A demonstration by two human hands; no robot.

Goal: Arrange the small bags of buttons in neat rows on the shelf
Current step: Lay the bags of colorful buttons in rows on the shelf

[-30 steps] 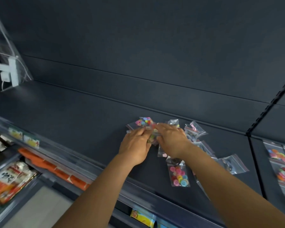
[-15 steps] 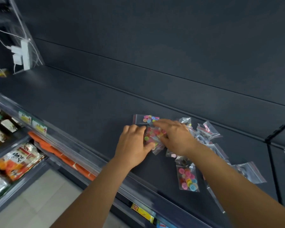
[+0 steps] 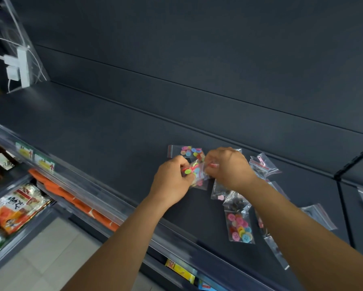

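Head view: shelf (image 3: pixel 105 127) is mostly bare, so I judge the job barely started. Loose pile of bags (image 3: pixel 239 208) lies jumbled under and right of my right arm, no row formed. One bag (image 3: pixel 187 151) lies flat near the back, maybe the first placed. My left hand (image 3: pixel 172 181) and right hand (image 3: pixel 229 169) both pinch one bag of bright buttons (image 3: pixel 197 175) between them, just in front of that flat bag. Nearly all bags left to lay out.

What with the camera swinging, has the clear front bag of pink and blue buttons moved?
No; the clear front button bag stays beside the shelf's front rail.
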